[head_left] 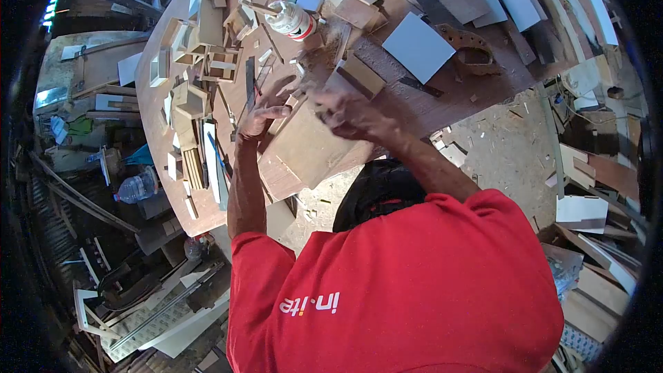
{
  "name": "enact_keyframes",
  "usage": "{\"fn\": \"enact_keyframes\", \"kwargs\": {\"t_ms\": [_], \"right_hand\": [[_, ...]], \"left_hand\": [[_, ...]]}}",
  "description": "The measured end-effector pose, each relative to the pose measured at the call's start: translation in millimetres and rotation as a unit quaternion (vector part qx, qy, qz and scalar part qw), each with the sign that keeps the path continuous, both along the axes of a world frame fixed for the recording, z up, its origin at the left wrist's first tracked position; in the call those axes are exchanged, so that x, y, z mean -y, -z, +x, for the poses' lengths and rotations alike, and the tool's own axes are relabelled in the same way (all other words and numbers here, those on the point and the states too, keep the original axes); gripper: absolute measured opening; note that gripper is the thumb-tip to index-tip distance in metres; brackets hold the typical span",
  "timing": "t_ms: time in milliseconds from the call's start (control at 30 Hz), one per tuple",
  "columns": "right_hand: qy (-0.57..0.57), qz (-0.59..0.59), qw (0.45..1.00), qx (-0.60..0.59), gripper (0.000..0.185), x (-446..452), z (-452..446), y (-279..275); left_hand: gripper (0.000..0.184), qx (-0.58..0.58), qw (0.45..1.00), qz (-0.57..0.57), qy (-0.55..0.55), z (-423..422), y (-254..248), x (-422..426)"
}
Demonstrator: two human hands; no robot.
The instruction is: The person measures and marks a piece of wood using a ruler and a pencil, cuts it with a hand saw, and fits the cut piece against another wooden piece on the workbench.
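Note:
My left hand (262, 112) is at the far left corner of a flat wooden panel (311, 145), thumb and fingers apart and curved. Close by its fingertips, a narrow wood strip (293, 108) lies along the panel's edge. My right hand (353, 116) is over the panel's far right part, smeared by motion; whether its fingers hold anything is hidden. Beyond both hands stands a white bottle (293, 22) with a red and black label. A small wooden block (360, 74) sits past my right hand.
Small wooden box frames (222, 65) and strips crowd the workbench (162, 186) on the left. A white board (418, 48) and a brown cut-out piece (475, 52) lie to the right. Wood offcuts (594, 166) are piled at far right; a clear plastic bottle (137, 186) is at left.

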State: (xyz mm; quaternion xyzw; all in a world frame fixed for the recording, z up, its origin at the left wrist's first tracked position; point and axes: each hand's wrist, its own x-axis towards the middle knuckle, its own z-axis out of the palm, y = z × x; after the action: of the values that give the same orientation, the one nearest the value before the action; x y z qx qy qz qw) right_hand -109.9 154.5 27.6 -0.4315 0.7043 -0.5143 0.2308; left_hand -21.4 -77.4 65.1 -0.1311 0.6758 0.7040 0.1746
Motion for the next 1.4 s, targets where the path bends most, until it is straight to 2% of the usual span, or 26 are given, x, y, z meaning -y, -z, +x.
{"fn": "enact_keyframes", "kwargs": {"t_ms": [33, 133, 167, 267, 333, 400, 433, 467, 533, 600, 667, 733, 800, 867, 1000, 1133, 1167, 1200, 1233, 1267, 1333, 1400], "right_hand": [[0.013, -0.061, 0.998, -0.033, 0.056, 8.7, 10.0, 14.6], [0.025, -0.087, 0.994, -0.067, 0.053, 1.2, 10.5, -3.1], [0.004, -0.090, 0.996, -0.025, 0.051, -4.6, 5.7, -14.2], [-0.010, -0.093, 0.995, -0.024, 0.061, -15.2, 3.8, -10.5], [-0.016, -0.059, 0.997, -0.045, 0.060, -24.6, -5.6, 10.2], [-0.028, -0.029, 0.997, -0.064, 0.059, -35.5, -12.8, 21.5], [0.052, 0.025, 0.982, -0.177, 0.060, -42.8, -13.7, 19.4], [0.132, 0.078, 0.945, -0.289, 0.062, -46.8, -15.9, 18.3], [0.150, 0.117, 0.940, -0.283, 0.065, -47.3, -16.7, 29.9], [0.168, 0.155, 0.934, -0.276, 0.068, -42.4, -13.1, 49.5], [0.184, 0.242, 0.906, -0.293, 0.075, -34.3, -10.7, 70.0], [0.172, 0.242, 0.907, -0.298, 0.075, -32.4, -18.6, 75.4], [0.160, 0.239, 0.908, -0.304, 0.076, -31.8, -26.3, 79.5], [0.224, 0.176, 0.880, -0.380, 0.067, -32.9, -34.4, 83.2], [0.240, 0.160, 0.902, -0.320, 0.069, -28.3, -54.3, 79.2], [0.285, 0.195, 0.883, -0.318, 0.057, -23.0, -53.9, 53.6], [0.283, 0.139, 0.886, -0.341, 0.048, -23.5, -51.3, 42.1], [0.277, 0.135, 0.886, -0.346, 0.048, -24.2, -47.6, 37.8], [0.241, 0.125, 0.911, -0.310, 0.044, -25.1, -44.5, 34.1], [0.203, 0.116, 0.933, -0.273, 0.041, -27.0, -40.2, 31.2], [0.189, 0.117, 0.946, -0.237, 0.038, -34.7, -25.9, 42.1], [0.163, 0.071, 0.945, -0.275, 0.039, -39.1, -13.8, 55.2]], "left_hand": [[0.093, 0.000, 1.000, 0.000, -0.001, -1.7, -1.7, -0.2], [0.095, 0.006, 0.999, 0.022, -0.026, -0.5, -7.2, -6.6], [0.096, 0.005, 0.999, 0.018, -0.036, 0.1, -6.4, -10.7], [0.100, 0.011, 0.998, 0.023, -0.050, -0.4, -3.0, -18.9], [0.102, 0.019, 0.998, 0.030, -0.056, 0.1, 6.5, -25.8], [0.108, -0.045, 0.992, -0.099, -0.065, 7.8, 28.9, -36.5], [0.113, -0.047, 0.976, -0.211, -0.029, 10.7, 27.5, -44.6], [0.117, -0.088, 0.966, -0.235, -0.057, 14.1, 29.1, -59.6], [0.118, -0.125, 0.925, -0.356, -0.041, 16.1, 37.0, -78.7], [0.118, -0.168, 0.922, -0.345, -0.060, 20.3, 48.3, -89.5], [0.116, -0.086, 0.871, -0.483, -0.033, 20.4, 46.3, -104.5], [0.116, -0.068, 0.873, -0.480, -0.054, 18.7, 52.7, -112.6], [0.115, -0.066, 0.825, -0.559, -0.047, 17.6, 62.1, -116.5], [0.115, -0.070, 0.833, -0.546, -0.054, 16.8, 65.4, -116.8], [0.122, -0.073, 0.850, -0.519, -0.060, 15.1, 65.2, -121.6], [0.127, -0.077, 0.843, -0.533, -0.017, 2.8, 72.7, -130.5], [0.126, -0.091, 0.841, -0.533, -0.015, 1.2, 72.8, -131.8], [0.125, -0.106, 0.839, -0.534, -0.014, 1.0, 72.3, -131.1], [0.112, -0.123, 0.838, -0.531, -0.033, 5.5, 65.9, -125.6], [0.112, -0.122, 0.836, -0.533, -0.040, 13.1, 68.6, -111.3], [0.087, -0.195, 0.826, -0.509, -0.144, 34.8, 97.0, -64.8], [0.055, -0.061, 0.761, -0.593, -0.257, 57.2, 139.4, -6.4]]}}
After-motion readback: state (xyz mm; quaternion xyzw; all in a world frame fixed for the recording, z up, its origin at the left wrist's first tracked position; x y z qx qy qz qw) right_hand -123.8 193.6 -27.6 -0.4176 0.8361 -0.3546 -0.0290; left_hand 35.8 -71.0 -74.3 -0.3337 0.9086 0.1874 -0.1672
